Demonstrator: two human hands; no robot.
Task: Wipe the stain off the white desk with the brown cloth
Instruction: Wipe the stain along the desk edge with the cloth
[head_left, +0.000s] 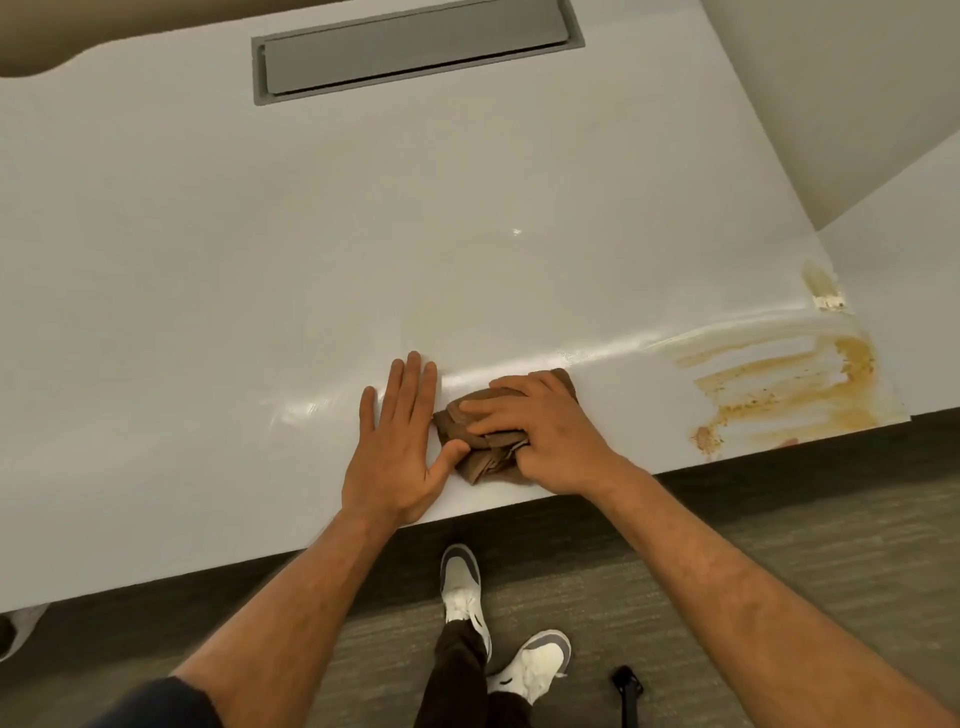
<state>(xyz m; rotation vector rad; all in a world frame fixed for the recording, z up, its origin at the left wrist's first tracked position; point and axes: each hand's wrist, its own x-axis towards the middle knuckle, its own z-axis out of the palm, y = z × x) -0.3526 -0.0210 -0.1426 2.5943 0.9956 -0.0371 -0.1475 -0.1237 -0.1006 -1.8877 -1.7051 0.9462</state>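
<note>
The brown cloth (485, 457) lies bunched on the white desk (260, 270) near its front edge. My right hand (540, 431) lies on top of it, fingers curled over the folds and gripping it. My left hand (400, 441) rests flat on the desk just left of the cloth, fingers straight, thumb touching the cloth's edge. A smeared yellow-brown stain (789, 384) covers the desk's front right corner, well to the right of the cloth. A smaller stain patch (821, 283) sits behind it at the seam. Wet streaks shine between cloth and stain.
A grey cable hatch (415, 49) is set into the desk at the back. A second white surface (904, 249) adjoins on the right. Below the front edge are grey carpet, my two white shoes (467, 592), and a small black object (626, 686) on the floor.
</note>
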